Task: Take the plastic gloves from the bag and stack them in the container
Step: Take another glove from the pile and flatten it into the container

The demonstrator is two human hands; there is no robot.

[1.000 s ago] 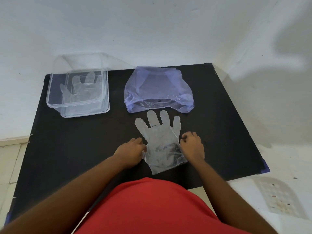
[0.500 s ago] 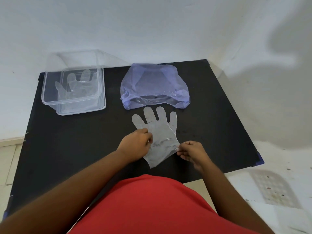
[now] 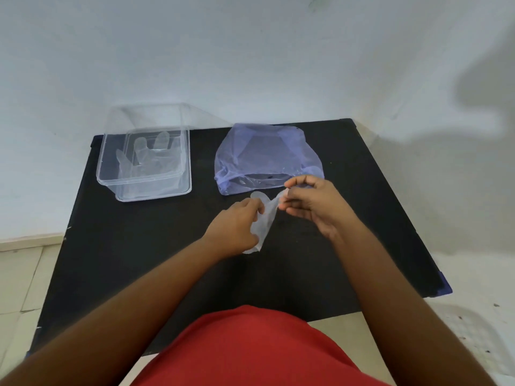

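Note:
A clear plastic glove [image 3: 264, 221] hangs crumpled between both my hands above the black table [image 3: 139, 260]. My left hand [image 3: 237, 229] grips its lower part. My right hand [image 3: 309, 201] pinches its upper edge, just in front of the bag. The bluish translucent bag [image 3: 264, 151] lies at the back middle with its mouth facing me. The clear container [image 3: 145, 179] stands at the back left, and at least one glove [image 3: 150, 151] lies flat inside it.
A white wall rises right behind the table. The container's clear lid [image 3: 145, 115] leans against that wall behind the container. Pale floor shows to the left and right of the table. My red shirt fills the bottom of the view.
The glove lay flat on the table before; both hands have lifted it, and it now hangs bunched between them. My right hand moved up toward the bag's mouth.

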